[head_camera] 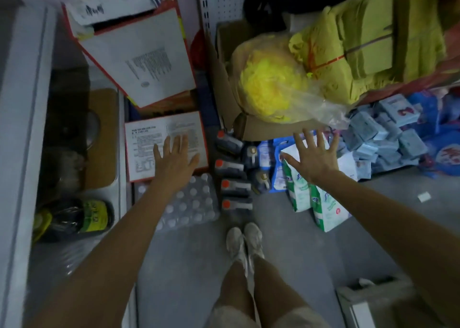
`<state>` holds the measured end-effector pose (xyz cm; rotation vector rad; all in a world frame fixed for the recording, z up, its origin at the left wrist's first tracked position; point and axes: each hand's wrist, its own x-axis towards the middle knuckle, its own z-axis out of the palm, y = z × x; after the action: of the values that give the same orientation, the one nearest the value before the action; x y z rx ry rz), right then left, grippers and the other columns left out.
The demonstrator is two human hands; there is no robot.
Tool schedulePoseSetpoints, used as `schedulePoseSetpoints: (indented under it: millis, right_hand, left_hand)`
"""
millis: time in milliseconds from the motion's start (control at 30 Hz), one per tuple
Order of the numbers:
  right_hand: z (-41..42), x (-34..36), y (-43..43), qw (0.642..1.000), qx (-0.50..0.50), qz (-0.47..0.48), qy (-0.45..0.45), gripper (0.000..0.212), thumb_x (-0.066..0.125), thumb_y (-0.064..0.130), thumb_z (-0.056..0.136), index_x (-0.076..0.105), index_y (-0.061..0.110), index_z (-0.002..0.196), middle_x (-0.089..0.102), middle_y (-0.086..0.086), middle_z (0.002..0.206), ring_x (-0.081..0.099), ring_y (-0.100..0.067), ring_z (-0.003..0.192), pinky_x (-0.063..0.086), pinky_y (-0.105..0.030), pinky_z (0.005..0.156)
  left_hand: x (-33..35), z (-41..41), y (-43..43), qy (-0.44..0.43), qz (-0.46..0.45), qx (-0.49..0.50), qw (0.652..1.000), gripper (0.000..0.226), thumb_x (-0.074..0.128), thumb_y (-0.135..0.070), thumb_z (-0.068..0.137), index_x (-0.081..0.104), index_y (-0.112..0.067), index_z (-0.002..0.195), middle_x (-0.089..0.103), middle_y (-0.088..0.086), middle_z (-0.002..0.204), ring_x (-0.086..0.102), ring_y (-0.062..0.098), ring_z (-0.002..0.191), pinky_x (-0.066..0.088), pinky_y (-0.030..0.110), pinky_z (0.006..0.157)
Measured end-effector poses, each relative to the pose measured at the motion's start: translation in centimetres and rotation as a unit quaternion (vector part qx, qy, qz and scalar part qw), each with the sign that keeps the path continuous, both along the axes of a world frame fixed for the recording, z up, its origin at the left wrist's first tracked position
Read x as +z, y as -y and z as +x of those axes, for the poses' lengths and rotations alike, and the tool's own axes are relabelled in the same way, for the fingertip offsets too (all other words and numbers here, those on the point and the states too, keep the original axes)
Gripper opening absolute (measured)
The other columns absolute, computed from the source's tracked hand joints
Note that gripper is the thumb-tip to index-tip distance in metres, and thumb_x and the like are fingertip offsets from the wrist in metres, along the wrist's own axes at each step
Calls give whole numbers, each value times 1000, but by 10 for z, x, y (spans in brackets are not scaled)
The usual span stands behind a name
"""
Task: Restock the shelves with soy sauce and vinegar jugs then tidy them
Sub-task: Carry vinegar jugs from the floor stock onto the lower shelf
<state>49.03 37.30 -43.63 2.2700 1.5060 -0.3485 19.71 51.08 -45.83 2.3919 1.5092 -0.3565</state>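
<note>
Big picture first: the white shelf (27,118) runs down the outer side of the left hand (175,161), and from here it looks thinly stocked. I can make out one dark jug with a yellow-green label (74,219) on it, back beside that forearm. The dim shapes further up are too murky to name.

Just beyond the right hand (315,158) sits a cardboard box (224,83) holding a yellow bag (273,86). The left hand's fingers lie over a red-edged carton (149,138), and tucked under that wrist is a wrapped pack of white-capped bottles (191,203).

Now the ones that matter: four dark jugs with orange caps (230,166) are lined up on the floor between the two hands, closer to the left. Nobody has hold of them! Both hands are spread wide with straight fingers and are carrying nothing. Whether the left one actually touches the carton, I can't tell.

My read is that restocking is underway at best. Those four floor jugs have yet to go up, and the tidying comes after that.
</note>
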Motion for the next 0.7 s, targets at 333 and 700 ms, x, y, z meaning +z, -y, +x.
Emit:
schedulePoseSetpoints:
  millis: [333,700]
  right_hand:
    - [-19,-123,17,996,0,-63,-57,79,14,64,90,46,11,138,50,-16,138,47,-43,125,30,-72,93]
    - [-42,-283,33,989,-20,-68,-130,77,25,62,84,55,8,130,56,-17,131,52,-44,119,34,-72,91]
  left_hand:
    - [-116,15,31,-55,-34,-29,997,66,29,-51,98,31,-8,147,35,15,151,30,35,139,21,60,110]
    - [-265,23,89,-66,-138,-48,987,82,5,-57,98,56,-3,130,60,20,128,58,38,115,42,59,95]
